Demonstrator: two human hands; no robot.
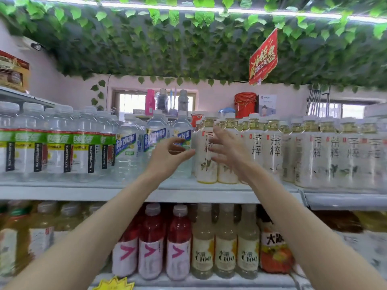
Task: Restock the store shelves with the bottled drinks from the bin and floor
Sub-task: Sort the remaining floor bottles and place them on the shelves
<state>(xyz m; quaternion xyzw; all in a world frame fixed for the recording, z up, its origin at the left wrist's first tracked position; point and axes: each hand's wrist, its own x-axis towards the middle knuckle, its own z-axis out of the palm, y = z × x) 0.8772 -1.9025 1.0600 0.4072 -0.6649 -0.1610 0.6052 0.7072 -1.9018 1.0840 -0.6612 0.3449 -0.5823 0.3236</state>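
Hovering left hand [165, 158] beside blue-label bottle [183, 124], clear liquid.

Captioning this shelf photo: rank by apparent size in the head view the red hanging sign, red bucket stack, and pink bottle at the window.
1. red hanging sign
2. red bucket stack
3. pink bottle
The red hanging sign may be nearer the camera, inflating it.

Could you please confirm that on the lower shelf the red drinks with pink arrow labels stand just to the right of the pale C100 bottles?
Not quite: the head view shows the red drinks standing just to the left of the pale C100 bottles, not their right. The lower shelf and pink arrow labels are correct.
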